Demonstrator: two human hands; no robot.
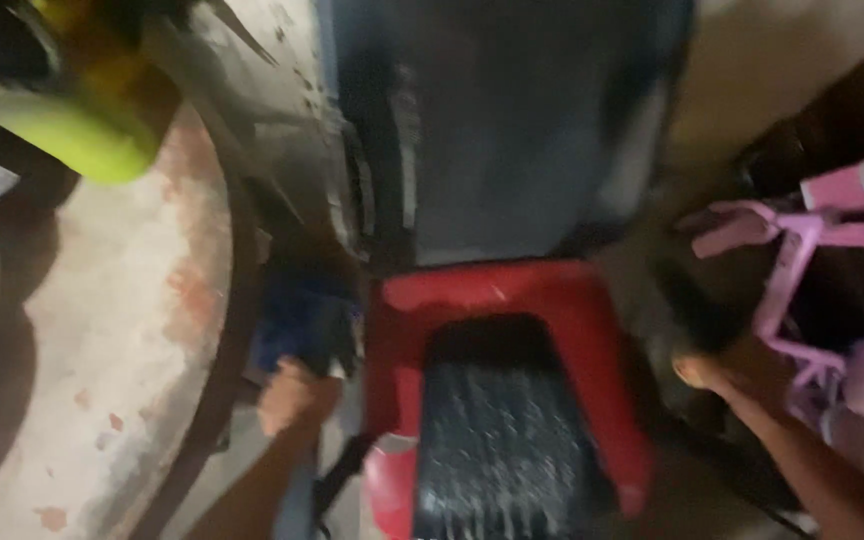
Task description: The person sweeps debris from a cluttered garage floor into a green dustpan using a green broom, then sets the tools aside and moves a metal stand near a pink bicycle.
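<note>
The whole view is motion-blurred. My left hand point(297, 395) is low at centre left, its fingers curled around the bottom of a dark blue object point(302, 315) beside a red plastic stool point(512, 290). A black speckled mat or pad point(502, 440) lies on the stool. My right hand point(712, 370) reaches out to the right of the stool, close to a pink child's bicycle frame point(797, 270). The blur hides whether that hand grips anything.
A big dark blue-grey panel point(492, 130) fills the top centre behind the stool. A yellow-green rounded object point(82, 120) hangs at the top left. A worn concrete floor point(112, 330) with red stains and a dark curved bar point(227, 350) lies to the left.
</note>
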